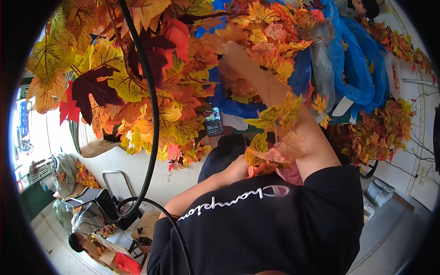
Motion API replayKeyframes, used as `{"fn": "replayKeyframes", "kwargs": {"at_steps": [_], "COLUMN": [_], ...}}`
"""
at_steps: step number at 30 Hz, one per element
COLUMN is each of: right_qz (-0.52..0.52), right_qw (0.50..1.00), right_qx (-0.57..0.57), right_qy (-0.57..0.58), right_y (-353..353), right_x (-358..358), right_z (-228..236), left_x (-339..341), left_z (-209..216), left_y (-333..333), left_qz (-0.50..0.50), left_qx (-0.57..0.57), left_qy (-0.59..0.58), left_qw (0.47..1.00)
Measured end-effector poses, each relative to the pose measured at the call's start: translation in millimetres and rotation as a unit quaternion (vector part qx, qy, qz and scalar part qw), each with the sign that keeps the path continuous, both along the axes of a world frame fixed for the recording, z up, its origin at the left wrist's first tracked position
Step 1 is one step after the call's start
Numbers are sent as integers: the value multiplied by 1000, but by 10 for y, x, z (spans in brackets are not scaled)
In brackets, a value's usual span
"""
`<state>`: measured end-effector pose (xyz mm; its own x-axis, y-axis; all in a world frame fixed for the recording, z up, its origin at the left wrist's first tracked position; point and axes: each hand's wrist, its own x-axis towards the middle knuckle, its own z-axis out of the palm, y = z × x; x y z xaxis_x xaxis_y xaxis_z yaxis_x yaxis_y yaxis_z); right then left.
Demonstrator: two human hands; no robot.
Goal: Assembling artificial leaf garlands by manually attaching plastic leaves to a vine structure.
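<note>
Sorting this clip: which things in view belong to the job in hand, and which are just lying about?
Likely in the job:
- leaf sprig beside the left hand
- loose pile of autumn leaves, near the blurred right hand

Apparently just about:
- lit phone
- hanging black cable
- red item, lower left

Probably a workshop: masses of artificial leaves (275,32), blue plastic bags (338,41).

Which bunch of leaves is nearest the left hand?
The small sprig by the black shirt, beside the left hand; other bunches are larger and farther off.
</note>
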<state>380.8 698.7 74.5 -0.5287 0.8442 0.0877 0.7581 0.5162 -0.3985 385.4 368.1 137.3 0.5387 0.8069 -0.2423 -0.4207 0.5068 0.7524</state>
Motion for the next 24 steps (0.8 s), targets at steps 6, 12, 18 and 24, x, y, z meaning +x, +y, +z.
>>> {"fn": "replayKeyframes", "kwargs": {"at_steps": [6,12,18,24], "right_qz": [131,104,106,17], "right_qw": [985,992,990,988], "right_qx": [27,-56,10,18], "right_qy": [-112,54,93,150], "right_y": [-428,11,-232,-516], "right_x": [106,85,89,321], "right_z": [-396,-467,-463,146], "left_x": [-175,-212,-299,-246], "left_z": [-503,-728,130,239], "left_y": [-197,-383,4,111], "left_qz": [-146,-106,-81,-10], "left_qx": [107,76,23,350], "left_qy": [105,108,102,285], "left_qw": [978,986,991,892]}}
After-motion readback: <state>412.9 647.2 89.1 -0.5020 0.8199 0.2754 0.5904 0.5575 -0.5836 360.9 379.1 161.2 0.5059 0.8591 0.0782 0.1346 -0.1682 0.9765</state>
